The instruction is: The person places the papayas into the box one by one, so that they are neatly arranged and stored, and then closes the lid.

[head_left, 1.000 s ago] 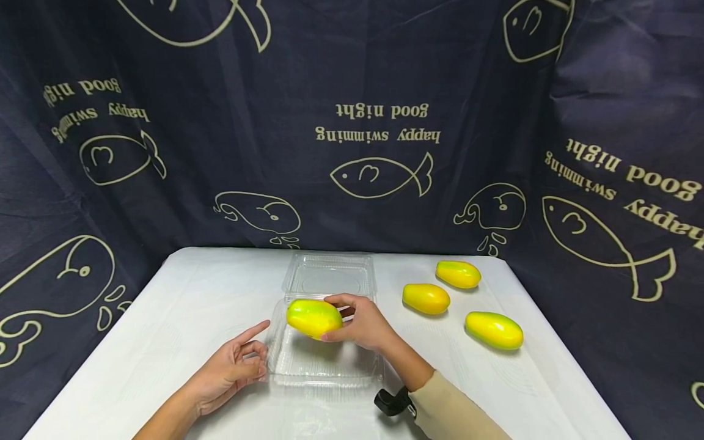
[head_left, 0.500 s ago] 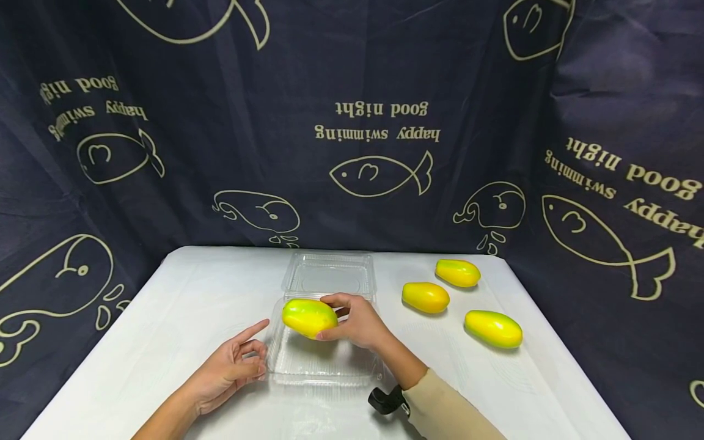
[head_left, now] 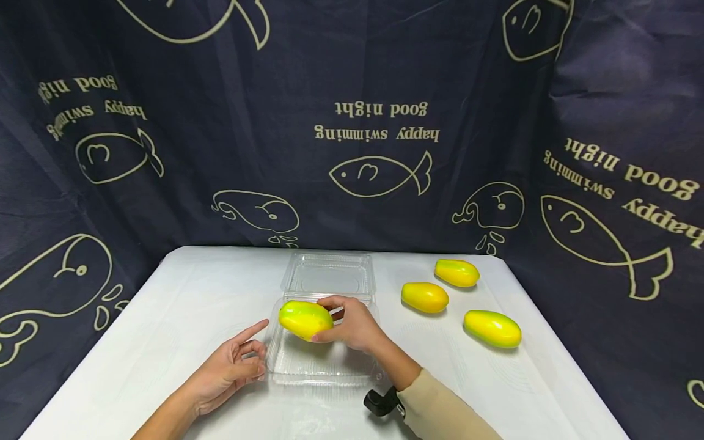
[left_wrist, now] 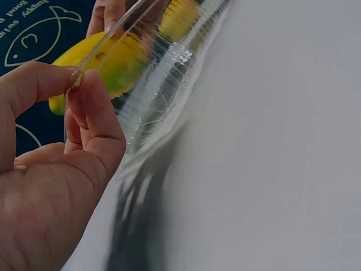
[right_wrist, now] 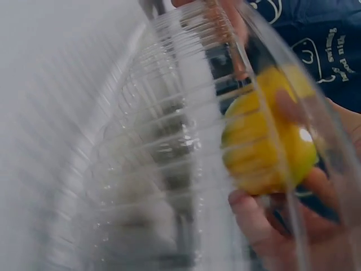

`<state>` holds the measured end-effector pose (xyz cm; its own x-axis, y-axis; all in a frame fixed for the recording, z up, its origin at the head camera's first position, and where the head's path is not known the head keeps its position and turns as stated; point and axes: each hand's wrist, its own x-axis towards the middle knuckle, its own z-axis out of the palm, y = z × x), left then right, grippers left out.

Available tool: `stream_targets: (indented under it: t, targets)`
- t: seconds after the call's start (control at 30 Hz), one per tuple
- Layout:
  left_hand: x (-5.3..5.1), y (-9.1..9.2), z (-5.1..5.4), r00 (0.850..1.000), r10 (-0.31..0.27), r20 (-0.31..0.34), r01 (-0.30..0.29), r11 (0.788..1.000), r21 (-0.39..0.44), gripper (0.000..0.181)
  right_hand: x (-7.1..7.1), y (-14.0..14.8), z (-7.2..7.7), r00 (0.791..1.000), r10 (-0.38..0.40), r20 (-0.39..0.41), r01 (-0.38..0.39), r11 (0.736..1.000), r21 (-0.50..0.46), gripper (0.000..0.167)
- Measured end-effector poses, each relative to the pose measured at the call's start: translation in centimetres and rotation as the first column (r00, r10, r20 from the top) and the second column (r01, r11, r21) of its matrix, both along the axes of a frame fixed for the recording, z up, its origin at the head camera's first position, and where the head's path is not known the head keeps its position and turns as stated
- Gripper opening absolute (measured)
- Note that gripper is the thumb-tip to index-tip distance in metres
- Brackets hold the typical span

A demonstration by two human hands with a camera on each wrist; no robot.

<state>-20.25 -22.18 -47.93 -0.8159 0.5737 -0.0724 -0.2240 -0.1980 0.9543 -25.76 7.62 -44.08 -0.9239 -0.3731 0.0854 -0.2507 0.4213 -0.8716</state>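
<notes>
My right hand (head_left: 354, 324) grips the right end of a yellow-green papaya (head_left: 305, 319), held over the base of a clear plastic box (head_left: 308, 368). In the right wrist view the papaya (right_wrist: 265, 135) shows through the box's ribbed clear wall (right_wrist: 169, 141), with fingertips round it. My left hand (head_left: 228, 373) is at the box's left edge; in the left wrist view the left hand (left_wrist: 62, 147) pinches the clear rim between thumb and finger. The index finger points out straight in the head view.
The box's lid (head_left: 329, 275) lies open behind its base. Three more papayas rest on the white table at the right: one at the back (head_left: 458, 273), one nearer the box (head_left: 425, 297) and one farther right (head_left: 492, 329). A dark printed cloth (head_left: 379, 214) hangs behind.
My right hand has moved slightly left with the papaya over the box base. The left hand has stayed at the box's edge.
</notes>
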Motion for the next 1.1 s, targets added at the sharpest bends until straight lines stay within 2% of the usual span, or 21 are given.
stream_targets:
  t: [0.6,1.1]
  targets:
    - [0.1,0.0,0.0,1.000,0.005,0.009,-0.005,1.000,-0.018,0.096,-0.2,-0.8,-0.8,1.000,-0.015,0.002,0.015,0.999,0.034,0.063]
    - [0.1,0.0,0.2,1.000,-0.002,0.017,0.002,1.000,-0.011,0.095,-0.6,-1.5,-0.9,1.000,-0.031,0.001,0.031,0.999,0.044,0.059]
